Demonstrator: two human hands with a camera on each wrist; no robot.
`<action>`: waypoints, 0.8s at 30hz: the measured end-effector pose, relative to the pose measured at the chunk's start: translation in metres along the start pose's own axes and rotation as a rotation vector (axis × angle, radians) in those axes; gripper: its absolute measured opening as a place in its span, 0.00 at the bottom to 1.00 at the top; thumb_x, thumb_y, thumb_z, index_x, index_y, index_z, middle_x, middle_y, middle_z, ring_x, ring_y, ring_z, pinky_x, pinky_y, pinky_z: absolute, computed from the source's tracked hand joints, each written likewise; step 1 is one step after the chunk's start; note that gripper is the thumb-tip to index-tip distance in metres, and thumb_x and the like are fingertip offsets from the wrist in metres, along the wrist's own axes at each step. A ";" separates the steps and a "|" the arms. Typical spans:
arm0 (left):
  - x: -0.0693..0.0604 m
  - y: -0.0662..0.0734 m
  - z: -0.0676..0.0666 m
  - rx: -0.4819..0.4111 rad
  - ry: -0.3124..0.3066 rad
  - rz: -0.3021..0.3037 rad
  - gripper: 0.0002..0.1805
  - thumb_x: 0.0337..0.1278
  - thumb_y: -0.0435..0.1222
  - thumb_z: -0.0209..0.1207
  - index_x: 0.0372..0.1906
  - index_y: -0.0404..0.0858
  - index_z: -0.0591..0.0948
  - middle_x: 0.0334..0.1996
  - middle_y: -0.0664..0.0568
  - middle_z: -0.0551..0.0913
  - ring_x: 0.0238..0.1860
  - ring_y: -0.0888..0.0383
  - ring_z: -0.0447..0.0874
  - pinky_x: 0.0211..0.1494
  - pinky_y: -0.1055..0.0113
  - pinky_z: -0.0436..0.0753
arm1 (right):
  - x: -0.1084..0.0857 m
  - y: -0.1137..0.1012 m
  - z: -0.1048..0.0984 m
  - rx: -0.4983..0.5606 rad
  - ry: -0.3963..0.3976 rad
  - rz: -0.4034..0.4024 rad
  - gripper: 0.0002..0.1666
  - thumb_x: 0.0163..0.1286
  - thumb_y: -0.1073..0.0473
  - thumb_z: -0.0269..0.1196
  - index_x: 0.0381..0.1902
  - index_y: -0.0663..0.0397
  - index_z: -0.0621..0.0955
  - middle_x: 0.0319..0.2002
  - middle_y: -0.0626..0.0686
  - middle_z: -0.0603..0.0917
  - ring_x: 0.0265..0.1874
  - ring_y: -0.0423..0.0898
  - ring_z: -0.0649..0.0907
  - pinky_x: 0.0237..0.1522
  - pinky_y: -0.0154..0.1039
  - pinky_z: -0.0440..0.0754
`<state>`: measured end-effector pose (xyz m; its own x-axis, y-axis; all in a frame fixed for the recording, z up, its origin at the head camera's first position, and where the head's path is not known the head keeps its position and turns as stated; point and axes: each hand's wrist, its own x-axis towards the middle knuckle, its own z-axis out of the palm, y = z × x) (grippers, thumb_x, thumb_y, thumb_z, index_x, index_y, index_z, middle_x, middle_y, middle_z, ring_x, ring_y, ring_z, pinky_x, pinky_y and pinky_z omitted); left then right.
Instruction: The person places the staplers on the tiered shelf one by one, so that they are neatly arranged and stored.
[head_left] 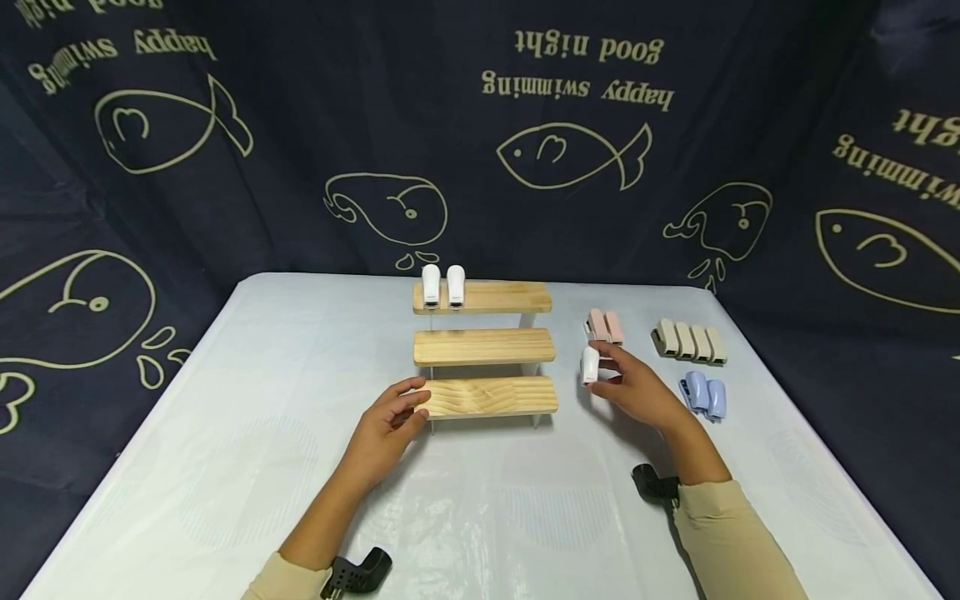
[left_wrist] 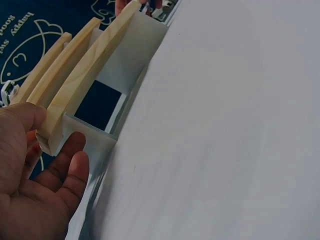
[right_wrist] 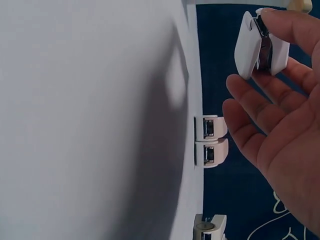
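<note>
A three-step wooden display stand (head_left: pixel 483 346) with clear supports stands at the table's middle. My left hand (head_left: pixel 378 435) holds the left end of its lowest board (left_wrist: pixel 75 95), thumb on the board and fingers about the edge. To the right of the stand, my right hand (head_left: pixel 637 390) pinches a small white stapler (right_wrist: pixel 247 47) between thumb and fingers, lifted above the table. Two more white staplers (head_left: pixel 455 286) stand side by side at the left of the top board. The middle and lowest boards carry no staplers.
Two pink staplers (head_left: pixel 613 327) stand just beyond my right hand. Farther right is a row of several beige staplers (head_left: pixel 701 342), with two blue staplers (head_left: pixel 716 400) nearer me. A dark printed cloth (head_left: pixel 577 225) hangs behind the white table (head_left: pixel 247 433).
</note>
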<state>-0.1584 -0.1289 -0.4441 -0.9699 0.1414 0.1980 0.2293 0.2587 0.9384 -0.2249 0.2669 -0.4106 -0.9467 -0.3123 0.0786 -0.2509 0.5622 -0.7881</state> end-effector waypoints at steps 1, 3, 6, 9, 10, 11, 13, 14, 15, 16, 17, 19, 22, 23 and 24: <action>0.000 0.000 0.000 0.003 -0.001 0.003 0.18 0.68 0.32 0.60 0.59 0.30 0.80 0.68 0.46 0.71 0.58 0.50 0.78 0.53 0.71 0.81 | 0.001 -0.001 0.000 0.000 0.005 0.001 0.41 0.66 0.68 0.66 0.74 0.61 0.62 0.63 0.67 0.73 0.61 0.63 0.76 0.49 0.41 0.81; 0.001 -0.006 0.000 0.002 -0.005 0.018 0.18 0.68 0.34 0.61 0.59 0.31 0.80 0.68 0.47 0.71 0.58 0.52 0.78 0.53 0.71 0.81 | 0.002 -0.002 0.001 -0.011 0.020 -0.008 0.41 0.66 0.68 0.67 0.73 0.62 0.63 0.61 0.67 0.75 0.59 0.62 0.77 0.49 0.41 0.81; 0.001 -0.005 -0.001 0.004 -0.005 0.019 0.18 0.69 0.34 0.61 0.59 0.32 0.81 0.68 0.48 0.71 0.58 0.52 0.78 0.53 0.71 0.81 | 0.004 0.000 0.001 -0.023 0.041 -0.042 0.40 0.64 0.67 0.69 0.71 0.61 0.66 0.59 0.65 0.77 0.56 0.60 0.79 0.50 0.44 0.80; 0.001 -0.004 -0.002 0.000 -0.005 0.014 0.17 0.69 0.35 0.61 0.58 0.33 0.81 0.68 0.49 0.71 0.58 0.53 0.78 0.53 0.71 0.81 | 0.004 -0.004 0.000 -0.031 0.055 -0.077 0.39 0.62 0.67 0.70 0.69 0.60 0.67 0.57 0.64 0.78 0.55 0.60 0.79 0.51 0.51 0.80; 0.001 -0.003 -0.002 -0.002 -0.005 0.012 0.17 0.69 0.35 0.61 0.58 0.34 0.82 0.68 0.50 0.71 0.58 0.54 0.78 0.52 0.71 0.81 | 0.004 -0.007 -0.001 -0.030 0.057 -0.088 0.39 0.62 0.67 0.70 0.69 0.61 0.68 0.57 0.63 0.78 0.54 0.60 0.79 0.51 0.53 0.80; 0.001 -0.003 -0.002 -0.001 -0.005 0.013 0.17 0.69 0.35 0.61 0.58 0.34 0.81 0.68 0.50 0.72 0.58 0.54 0.78 0.53 0.71 0.81 | 0.003 -0.009 -0.002 -0.027 0.061 -0.094 0.38 0.62 0.68 0.70 0.68 0.60 0.68 0.57 0.63 0.77 0.54 0.60 0.79 0.52 0.54 0.79; 0.001 -0.003 -0.002 -0.002 -0.005 0.017 0.17 0.68 0.35 0.61 0.58 0.33 0.81 0.68 0.49 0.71 0.58 0.53 0.78 0.53 0.71 0.81 | 0.002 -0.014 -0.003 -0.031 0.067 -0.115 0.38 0.61 0.68 0.70 0.68 0.61 0.69 0.57 0.62 0.77 0.54 0.59 0.79 0.52 0.55 0.79; 0.001 -0.004 -0.001 0.001 -0.004 0.021 0.17 0.68 0.34 0.61 0.59 0.32 0.81 0.68 0.48 0.71 0.58 0.53 0.78 0.53 0.71 0.81 | 0.002 -0.016 -0.004 -0.030 0.069 -0.125 0.37 0.61 0.68 0.70 0.67 0.62 0.69 0.57 0.62 0.77 0.53 0.59 0.79 0.52 0.55 0.79; 0.001 -0.004 -0.001 0.000 -0.003 0.023 0.18 0.68 0.34 0.61 0.59 0.32 0.81 0.68 0.48 0.71 0.58 0.52 0.78 0.53 0.72 0.81 | 0.002 -0.019 -0.005 -0.034 0.071 -0.135 0.37 0.61 0.68 0.71 0.66 0.63 0.69 0.57 0.61 0.77 0.53 0.58 0.79 0.52 0.54 0.79; 0.001 -0.004 -0.001 0.000 -0.002 0.024 0.18 0.68 0.34 0.61 0.59 0.32 0.81 0.68 0.48 0.71 0.58 0.52 0.78 0.53 0.72 0.81 | 0.001 -0.021 -0.005 -0.038 0.075 -0.145 0.37 0.61 0.68 0.71 0.66 0.63 0.70 0.57 0.60 0.76 0.52 0.57 0.79 0.52 0.54 0.79; 0.002 -0.005 0.000 0.002 0.000 0.026 0.18 0.68 0.33 0.61 0.59 0.31 0.81 0.68 0.47 0.71 0.58 0.52 0.78 0.53 0.71 0.81 | 0.001 -0.024 -0.006 -0.037 0.077 -0.152 0.36 0.61 0.68 0.71 0.66 0.63 0.70 0.57 0.60 0.77 0.52 0.57 0.79 0.52 0.54 0.79; 0.002 -0.006 0.000 0.003 0.001 0.024 0.18 0.68 0.33 0.62 0.59 0.31 0.81 0.68 0.47 0.71 0.58 0.52 0.78 0.52 0.71 0.81 | 0.001 -0.030 -0.006 -0.044 0.082 -0.164 0.36 0.61 0.68 0.72 0.65 0.63 0.71 0.57 0.59 0.77 0.51 0.56 0.79 0.52 0.54 0.78; 0.001 -0.006 0.000 -0.004 -0.002 0.017 0.18 0.68 0.33 0.61 0.59 0.31 0.81 0.68 0.48 0.71 0.58 0.52 0.79 0.52 0.71 0.81 | 0.000 -0.040 -0.007 -0.056 0.091 -0.177 0.37 0.61 0.66 0.72 0.66 0.61 0.71 0.57 0.59 0.77 0.52 0.55 0.78 0.52 0.54 0.78; 0.001 -0.006 0.000 -0.005 -0.004 0.014 0.18 0.68 0.33 0.61 0.59 0.31 0.80 0.68 0.48 0.71 0.58 0.52 0.78 0.53 0.71 0.81 | 0.001 -0.043 -0.008 -0.063 0.094 -0.181 0.37 0.61 0.66 0.72 0.66 0.61 0.71 0.58 0.59 0.77 0.52 0.55 0.78 0.52 0.54 0.77; 0.001 -0.005 0.000 -0.008 -0.006 0.012 0.18 0.68 0.34 0.61 0.59 0.32 0.81 0.68 0.49 0.71 0.58 0.52 0.78 0.53 0.71 0.81 | 0.001 -0.046 -0.008 -0.072 0.097 -0.185 0.38 0.61 0.66 0.72 0.67 0.62 0.70 0.58 0.59 0.76 0.52 0.55 0.78 0.52 0.54 0.77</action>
<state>-0.1608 -0.1299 -0.4486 -0.9666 0.1499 0.2078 0.2403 0.2490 0.9382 -0.2157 0.2469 -0.3696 -0.8971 -0.3427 0.2790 -0.4331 0.5564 -0.7092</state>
